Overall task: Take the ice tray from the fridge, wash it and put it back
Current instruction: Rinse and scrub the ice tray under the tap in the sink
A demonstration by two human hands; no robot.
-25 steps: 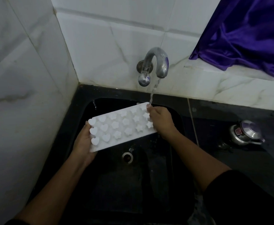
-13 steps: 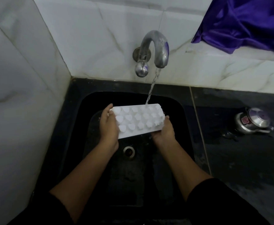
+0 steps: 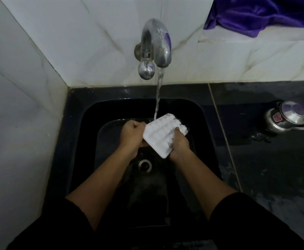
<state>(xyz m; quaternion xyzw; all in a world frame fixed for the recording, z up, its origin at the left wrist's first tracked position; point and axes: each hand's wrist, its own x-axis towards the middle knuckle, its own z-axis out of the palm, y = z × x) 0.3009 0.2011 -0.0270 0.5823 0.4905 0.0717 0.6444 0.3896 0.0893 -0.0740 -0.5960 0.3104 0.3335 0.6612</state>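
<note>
Below the tap (image 3: 156, 46) and just left of its stream, the left grip (image 3: 132, 135) is curled round one long edge of the ice tray (image 3: 162, 136), knuckles up. The tray hangs over the black sink (image 3: 79, 112), straight under the tap and tilted, its bumpy side showing (the underside, I think). The water (image 3: 158, 94) strikes its far corner. Just right of the stream, the right grip (image 3: 181, 143) clasps the opposite edge, thumb laid across the top.

It looks a light thing, thin white plastic or perhaps silicone, so I'd expect some give if it is twisted. Wet like this it will be slippery. The flat rim along the two long edges seems the safest place to hold, since fingers would slide off the rounded bumps. Held from both sides, it should not drop into the basin.

Well right of the tap, a steel pot (image 3: 288, 120) sits on the dark bench (image 3: 273, 168).
</note>
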